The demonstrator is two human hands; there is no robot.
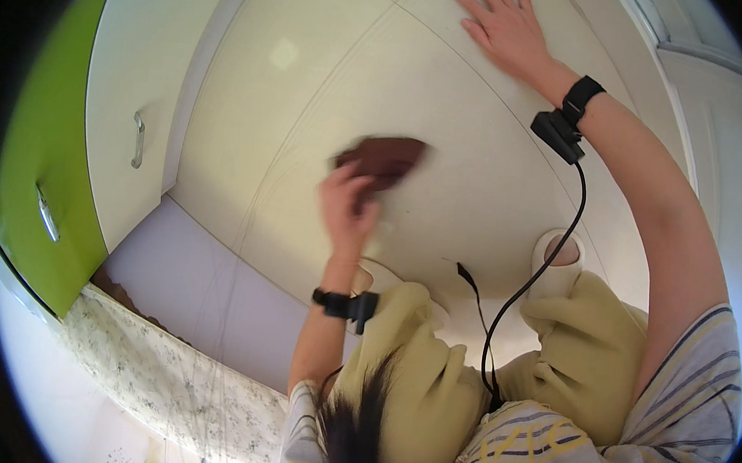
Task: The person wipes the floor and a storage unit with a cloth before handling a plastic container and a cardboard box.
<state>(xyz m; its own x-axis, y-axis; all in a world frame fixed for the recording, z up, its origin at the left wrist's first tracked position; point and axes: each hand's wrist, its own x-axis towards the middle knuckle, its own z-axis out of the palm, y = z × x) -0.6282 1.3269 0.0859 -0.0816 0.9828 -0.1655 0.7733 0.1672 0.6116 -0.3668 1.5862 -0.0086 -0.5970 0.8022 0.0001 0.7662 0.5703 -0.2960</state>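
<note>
My left hand (349, 207) grips a dark brown cloth (386, 158) over the pale tiled floor (456, 121). Motion blurs both the hand and the cloth, so I cannot tell how firmly the cloth presses on the tiles. At the top right, my right hand (508, 28) has its fingers spread and holds nothing. It appears to rest palm down on the floor, close to a tile joint. Black straps with small devices circle both wrists.
A green and white cabinet (142, 86) with metal handles stands at the left. Along the right runs a white panelled surface (708, 113). A black cable (579, 201) hangs from my right wrist device. My slippered foot (559, 257) stands on the tiles.
</note>
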